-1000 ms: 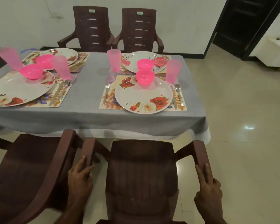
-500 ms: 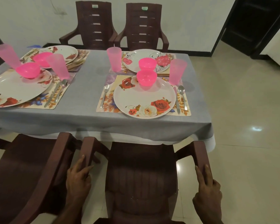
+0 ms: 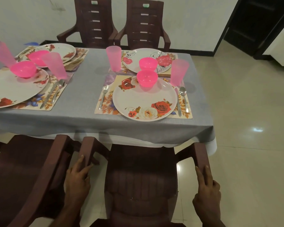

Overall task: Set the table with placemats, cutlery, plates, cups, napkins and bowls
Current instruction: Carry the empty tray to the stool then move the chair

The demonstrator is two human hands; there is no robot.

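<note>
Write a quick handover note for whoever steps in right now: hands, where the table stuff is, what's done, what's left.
Hands: left hand grips the left armrest of the near chair; right hand grips its right armrest.
Things: the near right placemat carries a rose plate with a pink bowl on it, a fork left of the plate, a spoon right of it and a pink cup behind the spoon. Three other settings show plates, bowls and cups.
Done: placemats, plates, bowls, cups, and cutlery at both near settings.
Left: no napkins clearly visible; the chair stands partly out from the table.
</note>
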